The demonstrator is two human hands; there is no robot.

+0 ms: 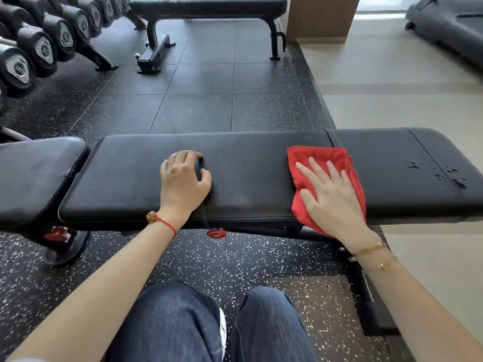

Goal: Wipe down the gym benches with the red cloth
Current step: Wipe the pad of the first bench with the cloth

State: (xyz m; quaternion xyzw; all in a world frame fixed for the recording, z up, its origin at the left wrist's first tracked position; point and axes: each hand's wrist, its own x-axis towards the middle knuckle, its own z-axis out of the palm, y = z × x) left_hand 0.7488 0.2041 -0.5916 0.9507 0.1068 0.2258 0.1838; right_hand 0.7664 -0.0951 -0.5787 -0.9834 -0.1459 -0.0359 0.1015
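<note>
Two benches are seen. The near bench [248, 176] is laid across the view under both hands, its black padding split into a long pad and a shorter seat pad [34, 176], which lies well out beyond the left little finger. The far bench [209, 5] stands well beyond the fingertips, across dark speckled floor tiles [198, 100]. A rack of dumbbells [39, 45] is seen past the left fingers, up and to that side; at least six weight ends can be counted, the row being cut off by the frame edge.

One cloth [313, 158], red and folded, is spread flat on the long pad, right of its middle. It is pressed down by the right hand [332, 194], whose fingers [317, 169] are laid out straight and slightly fanned on top of it; nothing is pinched or gripped. Red fabric shows beyond the fingertips, beside the thumb and below the wrist, where an edge hangs over the near side of the pad.

The left hand [183, 184] is rested on the bare pad, well apart from the cloth, its fingers curled loosely down with the tips touching the padding and nothing held.

A cluster of small water drops [449, 175] is seen on the pad beyond the right little finger, near the bench's end. A red cord [163, 222] is worn on the left wrist, and two thin gold bracelets [371, 249] on the right.
</note>
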